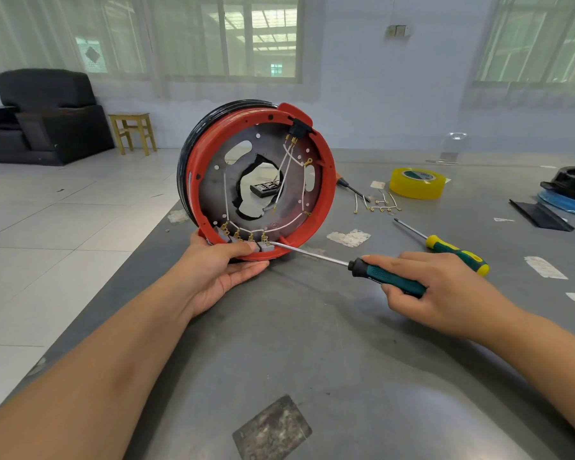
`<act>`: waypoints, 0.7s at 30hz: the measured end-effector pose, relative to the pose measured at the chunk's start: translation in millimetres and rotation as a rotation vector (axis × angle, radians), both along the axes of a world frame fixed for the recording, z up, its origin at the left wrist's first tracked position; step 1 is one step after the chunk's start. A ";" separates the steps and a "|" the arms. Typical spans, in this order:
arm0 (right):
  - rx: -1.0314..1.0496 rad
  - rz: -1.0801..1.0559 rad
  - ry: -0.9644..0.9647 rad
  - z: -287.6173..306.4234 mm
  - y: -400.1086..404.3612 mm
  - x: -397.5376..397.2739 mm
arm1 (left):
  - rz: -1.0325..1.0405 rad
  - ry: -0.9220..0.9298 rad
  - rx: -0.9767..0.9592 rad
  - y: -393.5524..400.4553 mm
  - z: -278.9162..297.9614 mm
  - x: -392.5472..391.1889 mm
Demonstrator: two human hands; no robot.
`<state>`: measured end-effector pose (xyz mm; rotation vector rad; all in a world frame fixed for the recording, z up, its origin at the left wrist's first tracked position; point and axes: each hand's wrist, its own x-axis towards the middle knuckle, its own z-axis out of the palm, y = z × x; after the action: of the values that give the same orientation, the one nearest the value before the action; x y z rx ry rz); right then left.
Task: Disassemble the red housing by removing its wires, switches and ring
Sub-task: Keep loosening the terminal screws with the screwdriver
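The round red housing stands on edge on the grey table, its open side facing me. White wires run across its grey inner plate to brass terminals on several grey switches along the bottom rim, and a black switch sits at the top. A black ring wraps the back. My left hand holds the bottom rim, thumb on the switches. My right hand grips a teal-handled screwdriver whose tip touches the rightmost grey switch.
A second screwdriver with a yellow-green handle lies to the right. Loose removed wires, a yellow tape roll and an orange-handled tool lie behind. Black and blue parts sit at the far right edge. Table edge runs along the left.
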<state>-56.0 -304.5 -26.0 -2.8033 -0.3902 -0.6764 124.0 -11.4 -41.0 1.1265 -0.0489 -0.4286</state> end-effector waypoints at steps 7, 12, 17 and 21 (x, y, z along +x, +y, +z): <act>0.035 -0.023 -0.024 -1.8 15.3 -2.8 | 0.033 0.011 -0.043 -0.6 2.9 -4.6; 0.053 -0.045 -0.023 -6.5 24.4 -1.8 | 0.075 0.018 -0.111 -1.6 3.0 -6.5; 0.078 -0.038 -0.040 -4.2 25.7 -1.5 | 0.080 0.029 -0.147 -0.7 2.6 -6.1; 0.098 -0.041 -0.067 5.2 15.3 -2.6 | 0.034 -0.002 -0.081 -0.1 1.2 -7.4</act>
<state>-58.6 -289.2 -20.7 -2.7086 -0.3032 -0.7788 116.6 -11.5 -39.8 1.0469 -0.0479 -0.3916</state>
